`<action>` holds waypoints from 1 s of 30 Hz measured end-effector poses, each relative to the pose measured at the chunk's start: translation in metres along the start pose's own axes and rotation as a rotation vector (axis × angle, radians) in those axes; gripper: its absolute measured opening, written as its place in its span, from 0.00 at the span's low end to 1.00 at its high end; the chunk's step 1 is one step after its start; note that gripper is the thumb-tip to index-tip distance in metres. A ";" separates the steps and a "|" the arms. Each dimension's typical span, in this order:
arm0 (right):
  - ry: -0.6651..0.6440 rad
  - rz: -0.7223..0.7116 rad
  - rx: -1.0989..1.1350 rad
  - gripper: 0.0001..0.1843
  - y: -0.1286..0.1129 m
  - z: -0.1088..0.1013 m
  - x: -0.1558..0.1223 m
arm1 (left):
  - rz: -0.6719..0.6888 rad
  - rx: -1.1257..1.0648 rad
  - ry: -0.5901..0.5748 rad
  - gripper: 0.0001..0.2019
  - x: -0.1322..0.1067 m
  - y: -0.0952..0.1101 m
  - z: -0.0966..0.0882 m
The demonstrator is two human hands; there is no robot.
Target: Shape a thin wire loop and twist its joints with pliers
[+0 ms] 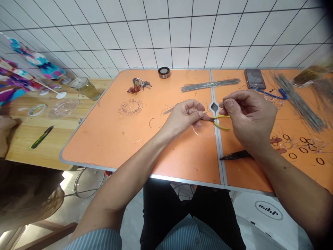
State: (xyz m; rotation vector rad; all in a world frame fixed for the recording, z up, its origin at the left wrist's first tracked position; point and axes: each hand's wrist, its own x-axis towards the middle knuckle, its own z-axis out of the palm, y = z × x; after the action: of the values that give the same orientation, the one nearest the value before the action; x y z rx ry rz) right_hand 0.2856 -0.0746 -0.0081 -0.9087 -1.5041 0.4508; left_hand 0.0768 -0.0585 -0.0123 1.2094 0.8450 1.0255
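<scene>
My left hand (186,116) is closed in a pinch on a thin wire (204,136), which curves in a loop below the fingers. To its right my right hand (249,119) is raised, thumb and fingertips pressed together; whatever they hold is too fine to make out. Pliers with yellow handles (222,128) lie on the orange table (166,152) between the hands, their jaws next to my left fingertips. Under my right wrist is a second pair of pliers with dark jaws (235,155) and red handles, partly hidden by the wrist.
A wire ring of small loops (130,107), keys (140,85) and a tape roll (163,72) are at left. Straight wires (210,85) lie at the back, beside a phone (255,79). Dark rings (303,150) and a wire bundle (301,102) are at right. Another person sits left.
</scene>
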 end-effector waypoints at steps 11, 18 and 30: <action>-0.022 -0.290 -0.311 0.08 0.000 -0.002 -0.004 | -0.017 0.030 0.007 0.04 -0.002 0.002 0.001; -0.106 -0.265 -0.361 0.11 -0.004 -0.003 -0.003 | -0.014 0.044 0.013 0.03 -0.003 0.003 0.002; -0.163 -0.273 -0.381 0.09 -0.011 -0.004 -0.002 | -0.040 0.075 0.015 0.06 -0.005 0.004 0.007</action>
State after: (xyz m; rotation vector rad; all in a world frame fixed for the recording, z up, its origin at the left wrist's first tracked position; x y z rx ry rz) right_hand 0.2860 -0.0836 -0.0003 -0.9561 -1.8725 0.0374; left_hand 0.0811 -0.0653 -0.0071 1.2443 0.9231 0.9786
